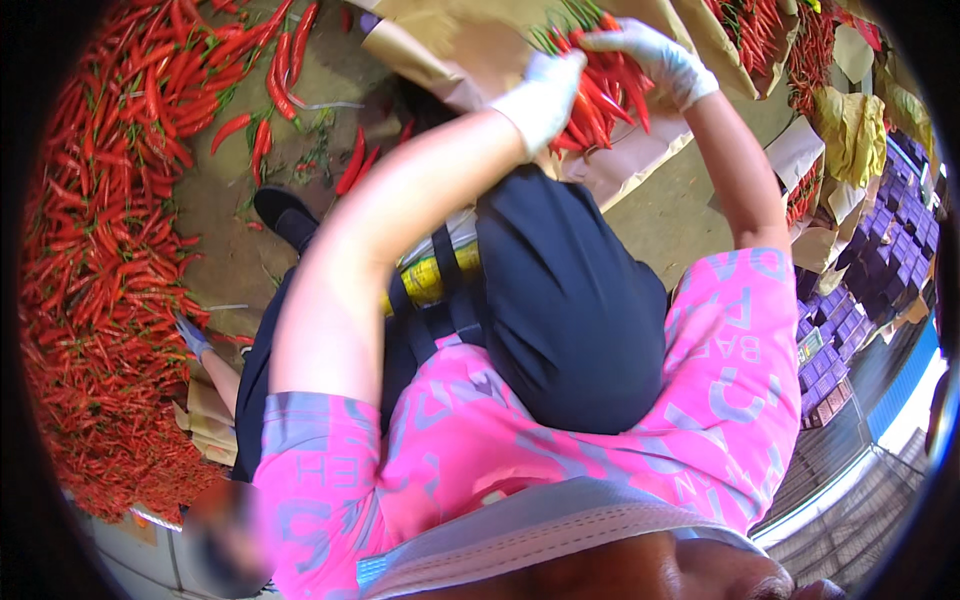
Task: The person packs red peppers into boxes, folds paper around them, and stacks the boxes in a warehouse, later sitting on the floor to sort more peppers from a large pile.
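A bunch of red chili peppers [600,112] with green stems is held between my two gloved hands. My left hand [551,94], in a white glove, closes around the left side of the bunch. On the right side, my right hand [660,60] grips the peppers near their stems, with its fingers over the top. The pepper tips point down toward my knee. Brown kraft paper [637,161] spreads open under and beyond the bunch; my hands hide part of it.
A large heap of red chilies [105,225] fills the left side, with loose chilies [281,67] on the floor. Another person's gloved hand [193,337] touches the heap. Paper-wrapped chilies [750,34], a yellow sack [851,135] and stacked purple boxes [892,214] stand to the right.
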Available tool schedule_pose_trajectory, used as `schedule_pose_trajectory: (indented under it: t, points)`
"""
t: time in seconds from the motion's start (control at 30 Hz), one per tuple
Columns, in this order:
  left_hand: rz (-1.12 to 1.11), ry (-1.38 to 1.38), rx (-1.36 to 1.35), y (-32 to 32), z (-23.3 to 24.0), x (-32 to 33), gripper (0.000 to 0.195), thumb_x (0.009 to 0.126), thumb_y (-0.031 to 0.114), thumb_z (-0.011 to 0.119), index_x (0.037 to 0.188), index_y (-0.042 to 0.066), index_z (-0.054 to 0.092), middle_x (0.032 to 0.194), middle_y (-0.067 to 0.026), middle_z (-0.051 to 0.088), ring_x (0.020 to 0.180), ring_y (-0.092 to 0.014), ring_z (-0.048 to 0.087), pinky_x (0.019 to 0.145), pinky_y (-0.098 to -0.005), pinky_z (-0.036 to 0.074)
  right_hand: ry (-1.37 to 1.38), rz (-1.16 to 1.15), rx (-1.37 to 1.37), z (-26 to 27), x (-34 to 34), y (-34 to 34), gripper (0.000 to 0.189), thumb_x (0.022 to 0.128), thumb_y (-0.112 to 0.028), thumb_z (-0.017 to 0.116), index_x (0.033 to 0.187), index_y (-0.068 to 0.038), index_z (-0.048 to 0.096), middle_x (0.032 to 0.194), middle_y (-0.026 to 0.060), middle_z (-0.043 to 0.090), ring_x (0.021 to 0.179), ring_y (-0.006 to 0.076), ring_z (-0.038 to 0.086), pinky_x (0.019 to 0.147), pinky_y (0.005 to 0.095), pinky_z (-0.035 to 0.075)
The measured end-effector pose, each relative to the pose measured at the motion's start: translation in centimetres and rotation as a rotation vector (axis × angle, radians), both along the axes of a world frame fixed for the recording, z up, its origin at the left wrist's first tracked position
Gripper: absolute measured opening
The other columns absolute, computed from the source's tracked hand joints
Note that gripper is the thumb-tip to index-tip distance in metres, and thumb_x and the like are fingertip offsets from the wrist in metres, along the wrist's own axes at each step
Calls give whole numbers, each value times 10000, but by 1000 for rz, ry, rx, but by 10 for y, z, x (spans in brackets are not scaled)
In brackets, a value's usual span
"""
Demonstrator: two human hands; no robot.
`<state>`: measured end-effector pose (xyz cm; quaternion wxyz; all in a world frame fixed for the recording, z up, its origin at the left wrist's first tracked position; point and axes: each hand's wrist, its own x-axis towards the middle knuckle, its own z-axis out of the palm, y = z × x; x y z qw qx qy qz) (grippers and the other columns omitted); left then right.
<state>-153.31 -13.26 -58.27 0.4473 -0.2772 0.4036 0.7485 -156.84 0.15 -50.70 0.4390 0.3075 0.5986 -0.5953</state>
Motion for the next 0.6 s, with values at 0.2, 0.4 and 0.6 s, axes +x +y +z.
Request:
schedule_pose_trajectory:
  t: [0.2,0.4,0.6]
  points:
    - [-843,377,-98,41,-32,15,624,773,451,557,1177,-19,486,1137,-214,536,1088,-337,493,907,-341,385,291,331,727,-97,74,111,492,752,-326,637,1132,-32,535,938,133,622,825,246,600,772,333,476]
    - [-740,477,-93,-90,16,-70,616,821,316,582,1301,7,351,1274,-124,446,1189,-204,404,956,-335,361,487,412,1651,-166,111,47,643,756,-521,519,1290,-183,398,1225,151,464,1083,349,463,893,522,347]
    - [-690,586,-434,-260,97,-154,482,892,244,470,1317,47,356,1250,-105,476,1121,-169,479,945,-298,360,936,404,1456,-129,32,32,326,791,-332,537,1042,-129,586,972,128,598,826,297,593,700,423,484]
